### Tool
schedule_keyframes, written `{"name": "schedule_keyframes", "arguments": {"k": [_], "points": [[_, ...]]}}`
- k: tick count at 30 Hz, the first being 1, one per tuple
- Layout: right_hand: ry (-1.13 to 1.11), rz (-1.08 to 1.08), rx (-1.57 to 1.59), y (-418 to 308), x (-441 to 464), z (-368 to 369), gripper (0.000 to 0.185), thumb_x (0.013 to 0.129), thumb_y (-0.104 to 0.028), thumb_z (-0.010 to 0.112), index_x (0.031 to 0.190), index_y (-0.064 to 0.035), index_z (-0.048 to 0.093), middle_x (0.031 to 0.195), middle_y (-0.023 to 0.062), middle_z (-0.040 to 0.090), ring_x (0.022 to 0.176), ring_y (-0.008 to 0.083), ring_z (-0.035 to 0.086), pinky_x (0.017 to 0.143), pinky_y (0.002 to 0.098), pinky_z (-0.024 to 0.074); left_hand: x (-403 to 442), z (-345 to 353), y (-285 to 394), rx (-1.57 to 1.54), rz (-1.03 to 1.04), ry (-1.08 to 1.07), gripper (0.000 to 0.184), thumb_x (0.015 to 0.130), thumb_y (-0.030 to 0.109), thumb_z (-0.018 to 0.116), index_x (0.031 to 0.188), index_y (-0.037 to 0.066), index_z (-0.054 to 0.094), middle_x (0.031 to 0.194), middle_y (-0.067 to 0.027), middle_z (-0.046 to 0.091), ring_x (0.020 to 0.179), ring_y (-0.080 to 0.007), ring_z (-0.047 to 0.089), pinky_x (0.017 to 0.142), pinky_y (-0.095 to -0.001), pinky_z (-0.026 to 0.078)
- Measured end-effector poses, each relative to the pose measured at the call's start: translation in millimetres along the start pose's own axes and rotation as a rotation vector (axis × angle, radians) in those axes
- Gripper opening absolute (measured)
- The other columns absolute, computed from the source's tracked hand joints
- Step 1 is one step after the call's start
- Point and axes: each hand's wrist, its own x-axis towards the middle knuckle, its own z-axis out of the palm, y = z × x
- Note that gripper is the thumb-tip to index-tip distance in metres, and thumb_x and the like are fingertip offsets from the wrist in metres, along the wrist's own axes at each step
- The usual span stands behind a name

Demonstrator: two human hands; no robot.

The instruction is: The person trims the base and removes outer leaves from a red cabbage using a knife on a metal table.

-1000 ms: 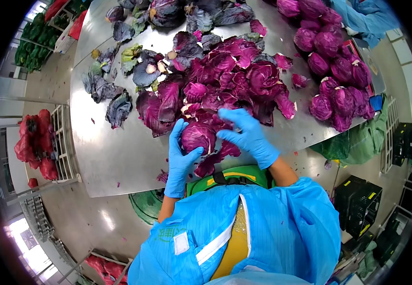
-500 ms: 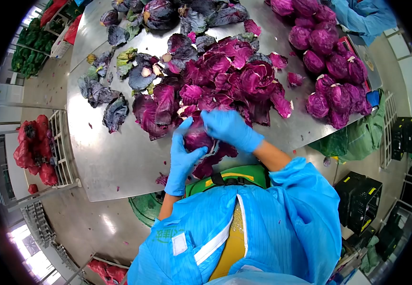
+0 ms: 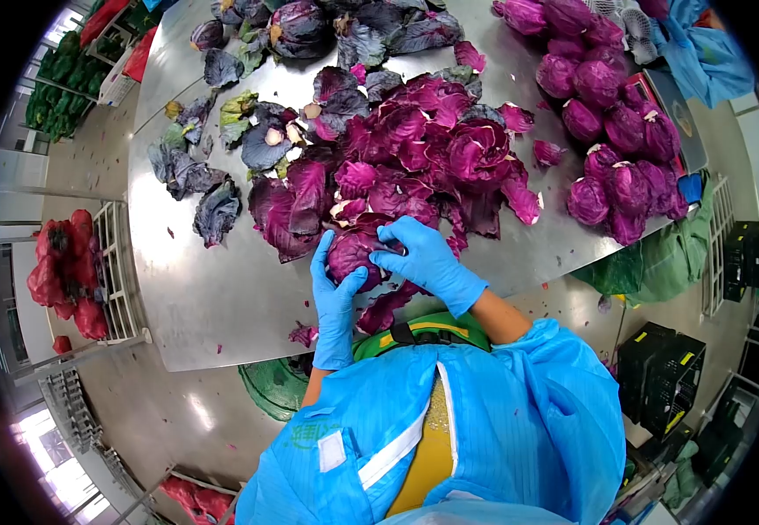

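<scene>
A purple-red cabbage [image 3: 353,257] sits at the near edge of the leaf pile, between my blue-gloved hands. My left hand [image 3: 335,302] cups its left and lower side, fingers and thumb spread round it. My right hand [image 3: 434,265] is bent at the upper right of the head, thumb and fingertips against its outer leaf. Just beyond lies a heap of loose purple cabbage leaves [image 3: 405,144]. A torn leaf [image 3: 383,308] lies on the table below the head, close to my apron.
Trimmed cabbages [image 3: 598,83] are stacked at the right of the metal table [image 3: 195,306], by a scale [image 3: 672,114]. Dark untrimmed heads [image 3: 299,28] stand at the back. A co-worker's blue sleeve [image 3: 703,52] shows top right. Black crates [image 3: 659,372] stand on the floor.
My right hand has turned from a closed grip over the cabbage's top to thumb and fingers at its right side. More of the head shows now. My left hand stays round it.
</scene>
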Motion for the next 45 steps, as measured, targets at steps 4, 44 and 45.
{"name": "schedule_keyframes", "arguments": {"k": [4,44,45], "points": [[-0.118,-0.006,-0.17,-4,3,-9,0.054,0.078,-0.036,0.075,0.119,-0.005,0.058,0.102,0.0137,0.061,0.09,0.0317,0.064,0.078,0.0401,0.0524,3,-4,-5,0.056,0.034,0.019,0.084,0.07,0.006,0.077,0.143,0.004,0.035,0.139,-0.0136,0.043,0.121,-0.0238,0.05,0.103,-0.0359,0.044],[0.35,0.008,-0.618,47,2,-34,0.033,0.079,-0.021,0.069,0.11,-0.0121,0.063,0.09,0.0096,0.062,0.076,0.0288,0.064,0.064,0.0383,0.0536,-10,2,-14,0.134,0.137,0.064,0.09,0.063,0.001,0.078,0.141,0.001,0.033,0.145,-0.0143,0.037,0.13,-0.0257,0.041,0.11,-0.0371,0.036],[0.345,0.021,-0.574,31,-1,-41,0.037,0.079,-0.022,0.069,0.115,-0.0126,0.063,0.095,0.0103,0.062,0.078,0.0292,0.064,0.066,0.0383,0.054,-12,4,-5,0.093,0.059,0.068,0.089,0.064,0.001,0.077,0.142,0.002,0.033,0.146,-0.0141,0.036,0.13,-0.0254,0.042,0.11,-0.0373,0.037]]}}
